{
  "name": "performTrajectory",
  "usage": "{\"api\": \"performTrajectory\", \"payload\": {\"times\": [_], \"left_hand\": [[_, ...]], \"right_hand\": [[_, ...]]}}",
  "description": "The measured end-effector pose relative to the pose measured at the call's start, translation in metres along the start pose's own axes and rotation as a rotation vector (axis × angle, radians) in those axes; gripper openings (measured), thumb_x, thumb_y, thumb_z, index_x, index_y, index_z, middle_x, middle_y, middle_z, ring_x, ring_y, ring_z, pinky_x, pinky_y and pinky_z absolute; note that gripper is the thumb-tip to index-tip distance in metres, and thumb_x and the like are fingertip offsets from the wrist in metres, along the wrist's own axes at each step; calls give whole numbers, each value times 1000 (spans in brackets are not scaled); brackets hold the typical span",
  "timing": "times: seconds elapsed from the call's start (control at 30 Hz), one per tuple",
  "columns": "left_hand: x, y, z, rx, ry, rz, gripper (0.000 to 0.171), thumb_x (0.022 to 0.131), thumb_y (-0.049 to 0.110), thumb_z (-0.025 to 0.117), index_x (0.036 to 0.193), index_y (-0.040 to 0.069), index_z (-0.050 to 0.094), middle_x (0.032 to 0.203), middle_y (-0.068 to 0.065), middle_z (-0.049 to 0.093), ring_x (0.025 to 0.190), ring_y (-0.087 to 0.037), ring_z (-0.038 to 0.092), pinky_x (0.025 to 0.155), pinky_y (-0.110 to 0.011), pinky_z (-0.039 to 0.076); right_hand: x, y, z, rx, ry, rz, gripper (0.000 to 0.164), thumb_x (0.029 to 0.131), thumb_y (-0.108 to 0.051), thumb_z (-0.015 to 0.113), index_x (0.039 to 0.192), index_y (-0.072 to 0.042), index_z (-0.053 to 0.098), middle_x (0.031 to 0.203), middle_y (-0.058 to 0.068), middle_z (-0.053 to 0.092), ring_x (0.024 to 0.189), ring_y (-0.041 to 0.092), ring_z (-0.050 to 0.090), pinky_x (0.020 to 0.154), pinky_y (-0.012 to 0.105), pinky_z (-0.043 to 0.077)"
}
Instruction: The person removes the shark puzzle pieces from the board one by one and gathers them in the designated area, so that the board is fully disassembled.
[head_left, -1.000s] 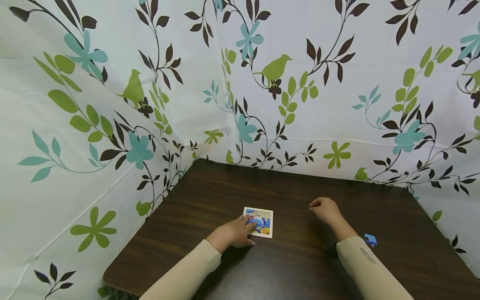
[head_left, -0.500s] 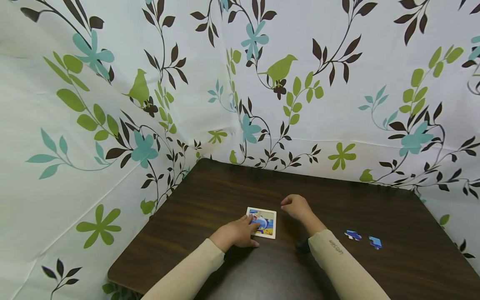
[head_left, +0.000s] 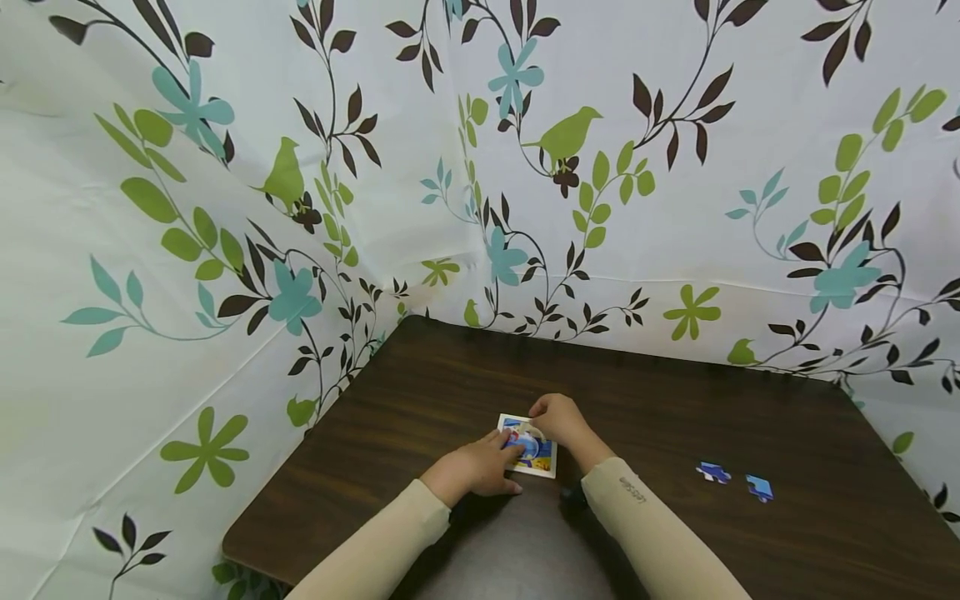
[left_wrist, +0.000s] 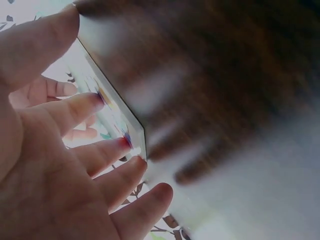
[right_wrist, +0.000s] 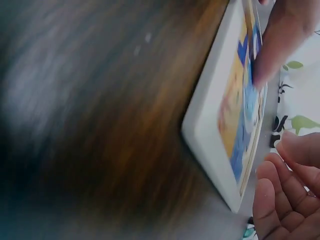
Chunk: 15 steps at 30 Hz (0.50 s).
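Note:
A small square picture puzzle (head_left: pixel 543 475) in a white frame lies on the brown table, printed in blue and yellow. My left hand (head_left: pixel 476 468) rests on its left side, fingers spread, fingertips touching the picture in the left wrist view. Over the puzzle's upper right corner is my right hand (head_left: pixel 564 423), thumb and fingertips drawn together in a pinch. The right wrist view shows these fingers (right_wrist: pixel 272 195) beside the frame's edge. They seem to pinch a thin puzzle piece, almost wholly hidden by the fingers.
Two loose blue puzzle pieces, one purplish (head_left: pixel 712 472) and one lighter (head_left: pixel 759 487), lie apart on the table (head_left: pixel 645 383) to the right. A white curtain (head_left: pixel 420 208) with leaves and birds hangs behind the table and on the left.
My right hand has moved left from beside the loose pieces to the puzzle's upper right corner. The left hand stays on the puzzle. The head view has shifted slightly.

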<state>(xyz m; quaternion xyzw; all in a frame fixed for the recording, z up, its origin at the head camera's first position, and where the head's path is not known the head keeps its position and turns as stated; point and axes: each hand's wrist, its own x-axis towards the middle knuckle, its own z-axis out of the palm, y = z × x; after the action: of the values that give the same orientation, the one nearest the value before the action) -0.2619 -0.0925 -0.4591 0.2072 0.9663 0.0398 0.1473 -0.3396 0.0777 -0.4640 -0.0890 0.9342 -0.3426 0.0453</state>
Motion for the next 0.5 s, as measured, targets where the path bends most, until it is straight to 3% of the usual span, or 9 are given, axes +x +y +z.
{"api": "performTrajectory", "payload": {"times": [0.17,0.5], "left_hand": [[-2,1,-1,-11,-10,-5,74,91,56,64,154,28,38,165,-9,24,152,-27,23,116,-46,36],[-4,3,-3,17,-7,-8,73,91,58,63,153,27,40,165,-9,21,151,-28,26,114,-46,40]], "right_hand": [[1,-5,9,-9,-24,-8,4,86,-9,71,89,-5,72,88,7,68,77,20,61,68,35,54],[2,-13,23,-8,-25,-18,15,82,-8,75,97,-4,73,94,9,69,86,23,64,78,41,55]]}}
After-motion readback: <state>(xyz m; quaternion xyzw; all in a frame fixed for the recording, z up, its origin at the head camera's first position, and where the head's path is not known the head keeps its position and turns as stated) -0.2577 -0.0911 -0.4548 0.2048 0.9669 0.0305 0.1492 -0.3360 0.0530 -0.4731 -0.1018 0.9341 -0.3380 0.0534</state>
